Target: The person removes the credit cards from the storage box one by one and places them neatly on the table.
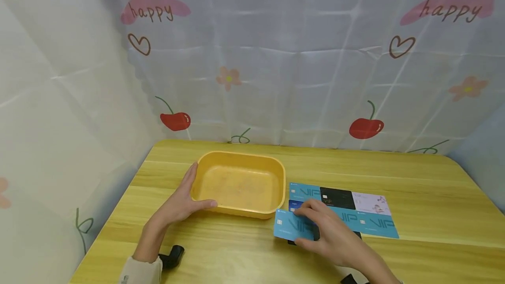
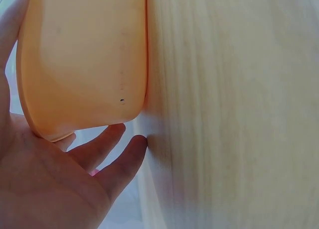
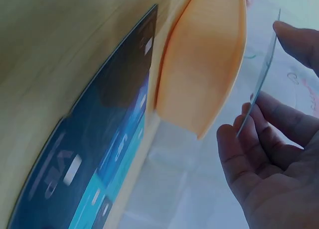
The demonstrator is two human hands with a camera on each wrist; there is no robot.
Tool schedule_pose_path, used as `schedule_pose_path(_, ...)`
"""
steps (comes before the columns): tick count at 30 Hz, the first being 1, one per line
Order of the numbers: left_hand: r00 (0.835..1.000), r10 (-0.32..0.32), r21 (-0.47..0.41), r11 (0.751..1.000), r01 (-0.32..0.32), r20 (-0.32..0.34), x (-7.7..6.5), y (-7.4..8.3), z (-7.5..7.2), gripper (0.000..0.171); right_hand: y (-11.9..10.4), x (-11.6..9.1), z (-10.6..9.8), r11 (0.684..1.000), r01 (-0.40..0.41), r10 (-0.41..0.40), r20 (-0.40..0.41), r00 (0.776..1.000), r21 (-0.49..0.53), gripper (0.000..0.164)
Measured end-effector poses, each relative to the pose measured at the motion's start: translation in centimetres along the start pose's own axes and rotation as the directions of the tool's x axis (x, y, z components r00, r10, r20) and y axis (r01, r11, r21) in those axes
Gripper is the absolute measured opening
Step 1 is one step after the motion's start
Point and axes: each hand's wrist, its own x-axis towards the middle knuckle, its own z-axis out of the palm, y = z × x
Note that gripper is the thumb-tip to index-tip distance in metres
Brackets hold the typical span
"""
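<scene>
A light-blue VIP card (image 1: 293, 225) is pinched between the thumb and fingers of my right hand (image 1: 335, 238). In the right wrist view that card (image 3: 264, 69) shows nearly edge-on, raised off the table. Beneath and beyond this hand lie flat cards in rows: a black card (image 1: 337, 198), a white card with a flower print (image 1: 371, 204), and several blue ones, partly covered by the hand. My left hand (image 1: 179, 203) rests against the left end of a yellow plastic basin (image 1: 240, 187), thumb at the near rim. In the left wrist view its fingers (image 2: 122, 164) spread beside the basin's end wall.
The wood-grain table (image 1: 434, 205) carries everything. A pale printed curtain (image 1: 284, 78) hangs behind it and along the left side. The basin stands left of the card rows, close to them. Black wrist gear (image 1: 172, 257) sits by the left sleeve.
</scene>
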Motion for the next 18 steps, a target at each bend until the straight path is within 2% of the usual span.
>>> schedule_pose_path(9,1.0,-0.009,0.003,1.0,0.009,-0.004,-0.1,-0.2,0.1,0.122,1.0,-2.0,-1.0,0.997,-0.063,0.066,0.053,0.996,-0.052,0.05)
schedule_pose_path(18,1.0,-0.004,-0.001,1.0,0.004,-0.004,-0.1,-0.2,0.1,0.121,3.0,-4.2,-1.5,0.984,-0.169,0.175,0.115,0.978,-0.06,0.059)
